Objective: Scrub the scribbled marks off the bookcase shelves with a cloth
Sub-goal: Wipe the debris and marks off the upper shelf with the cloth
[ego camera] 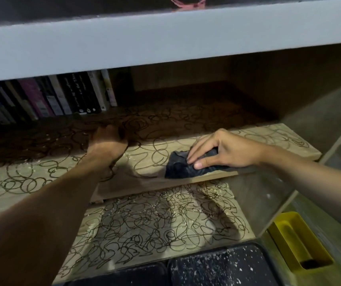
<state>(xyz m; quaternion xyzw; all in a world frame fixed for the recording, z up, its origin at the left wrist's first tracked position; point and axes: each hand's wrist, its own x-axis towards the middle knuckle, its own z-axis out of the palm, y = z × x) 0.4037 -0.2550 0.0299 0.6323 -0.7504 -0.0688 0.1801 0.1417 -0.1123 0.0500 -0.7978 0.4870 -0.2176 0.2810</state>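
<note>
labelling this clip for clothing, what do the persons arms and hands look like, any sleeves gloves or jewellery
Both forearms are bare as far as the picture shows, with no sleeve in view. The left hand and right hand wear no gloves. No rings, watch or bracelet show on either wrist or on the fingers that can be seen, though the left hand lies partly in shadow.

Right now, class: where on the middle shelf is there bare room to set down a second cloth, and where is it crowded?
Free: the shelf between the books and the right wall, behind both hands; also its front left, before the left hand. Crowded: the front right edge, where the right hand presses the dark cloth, and the back left, filled with books.
</note>
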